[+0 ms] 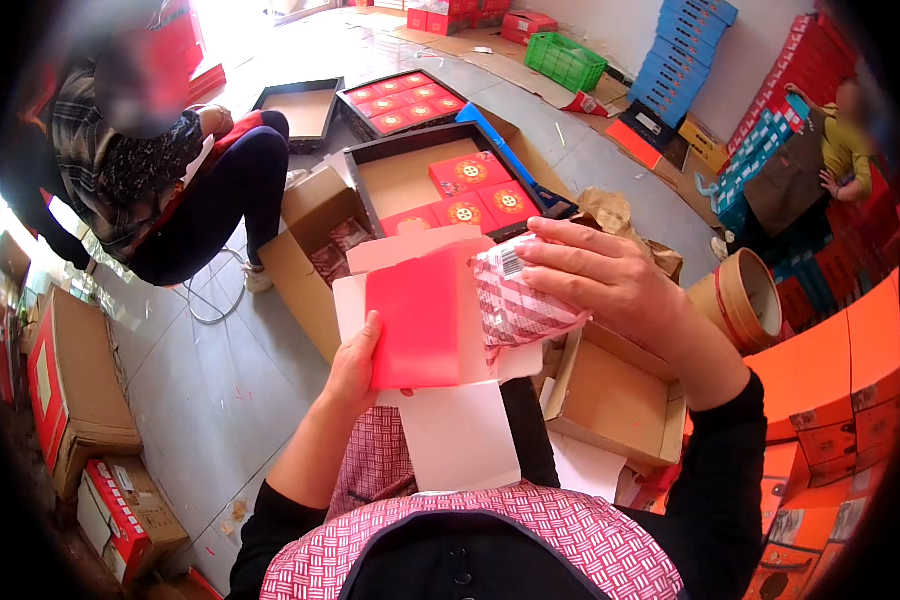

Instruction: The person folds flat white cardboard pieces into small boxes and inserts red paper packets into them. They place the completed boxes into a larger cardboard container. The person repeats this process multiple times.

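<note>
A red cardboard box (415, 320) with white flaps folded out is in front of my chest. My left hand (350, 368) grips its lower left side, the thumb on the red face and the other fingers mostly hidden beneath. At the box's right side my right hand (610, 275) holds a red-and-white patterned plastic packet (515, 305) with a barcode label. Its fingers lie over the packet's top and right edge; the thumb is hidden. The packet sits against the box's right-hand edge; how far it reaches inside cannot be seen.
Ahead stands a black-rimmed tray (400, 170) with several red boxes (470, 172), beside a cardboard carton (305, 215) of packets. A shallow cardboard tray (610, 400), a round tub (740, 300) and orange boxes (810, 340) lie right. One person (135, 150) sits left; another (850, 145) is far right.
</note>
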A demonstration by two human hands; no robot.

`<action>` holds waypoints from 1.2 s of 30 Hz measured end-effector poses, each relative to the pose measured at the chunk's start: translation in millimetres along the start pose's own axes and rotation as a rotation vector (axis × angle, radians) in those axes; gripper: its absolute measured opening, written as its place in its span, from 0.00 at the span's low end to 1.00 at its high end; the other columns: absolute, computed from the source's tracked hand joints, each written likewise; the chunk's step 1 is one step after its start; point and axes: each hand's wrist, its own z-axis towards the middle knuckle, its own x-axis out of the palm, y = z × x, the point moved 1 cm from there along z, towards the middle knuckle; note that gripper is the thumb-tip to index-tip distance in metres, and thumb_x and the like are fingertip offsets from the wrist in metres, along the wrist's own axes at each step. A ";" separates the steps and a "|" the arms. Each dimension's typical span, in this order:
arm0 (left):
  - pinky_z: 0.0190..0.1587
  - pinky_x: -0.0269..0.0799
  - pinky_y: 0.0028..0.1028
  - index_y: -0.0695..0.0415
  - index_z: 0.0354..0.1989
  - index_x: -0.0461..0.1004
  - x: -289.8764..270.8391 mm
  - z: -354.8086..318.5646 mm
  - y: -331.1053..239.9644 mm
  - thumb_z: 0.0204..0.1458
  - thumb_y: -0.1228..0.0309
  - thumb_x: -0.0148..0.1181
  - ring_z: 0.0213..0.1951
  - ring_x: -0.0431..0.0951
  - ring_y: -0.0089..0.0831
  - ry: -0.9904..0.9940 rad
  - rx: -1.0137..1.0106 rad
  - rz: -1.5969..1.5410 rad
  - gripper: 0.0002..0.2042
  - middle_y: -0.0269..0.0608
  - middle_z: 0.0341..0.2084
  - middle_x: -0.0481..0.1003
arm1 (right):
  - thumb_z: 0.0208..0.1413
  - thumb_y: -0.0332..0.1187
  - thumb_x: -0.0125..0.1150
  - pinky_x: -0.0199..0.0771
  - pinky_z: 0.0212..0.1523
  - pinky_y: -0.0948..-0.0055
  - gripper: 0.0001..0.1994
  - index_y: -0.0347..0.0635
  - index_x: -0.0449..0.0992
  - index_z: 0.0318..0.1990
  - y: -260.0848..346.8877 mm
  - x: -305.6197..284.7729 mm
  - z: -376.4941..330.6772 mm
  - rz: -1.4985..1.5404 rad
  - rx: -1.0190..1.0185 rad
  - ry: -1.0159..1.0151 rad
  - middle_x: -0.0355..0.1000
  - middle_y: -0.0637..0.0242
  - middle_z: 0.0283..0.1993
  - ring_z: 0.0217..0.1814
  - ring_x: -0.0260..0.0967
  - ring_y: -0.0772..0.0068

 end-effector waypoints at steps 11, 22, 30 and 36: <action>0.36 0.78 0.38 0.65 0.55 0.60 35.6 0.3 31.4 0.63 0.52 0.40 0.38 0.79 0.39 0.159 0.217 -0.124 0.26 0.49 0.40 0.75 | 0.54 0.29 0.59 0.73 0.47 0.70 0.19 0.38 0.64 0.52 30.4 53.0 -92.3 0.613 0.790 -0.692 0.66 0.62 0.48 0.53 0.67 0.68; 0.64 0.51 0.35 0.57 0.69 0.44 26.3 -31.6 49.1 0.49 0.59 0.66 0.63 0.59 0.32 0.410 0.397 0.361 0.44 0.41 0.63 0.57 | 0.56 0.26 0.54 0.54 0.64 0.66 0.38 0.35 0.36 0.69 133.5 127.9 -95.5 1.103 0.901 -0.919 0.55 0.54 0.64 0.65 0.56 0.65; 0.61 0.59 0.30 0.64 0.64 0.52 44.3 -42.9 57.7 0.58 0.70 0.55 0.59 0.64 0.29 0.134 0.339 0.435 0.28 0.45 0.57 0.65 | 0.59 0.27 0.51 0.57 0.61 0.68 0.32 0.38 0.44 0.68 161.9 135.6 -116.2 1.111 0.976 -0.697 0.60 0.55 0.60 0.59 0.61 0.66; 0.54 0.63 0.25 0.63 0.54 0.66 35.5 -45.4 50.5 0.62 0.71 0.46 0.50 0.69 0.25 0.080 0.191 0.384 0.14 0.40 0.47 0.69 | 0.65 0.39 0.44 0.61 0.54 0.72 0.18 0.34 0.66 0.55 142.6 127.0 -111.3 0.906 1.068 -0.367 0.67 0.57 0.49 0.51 0.65 0.63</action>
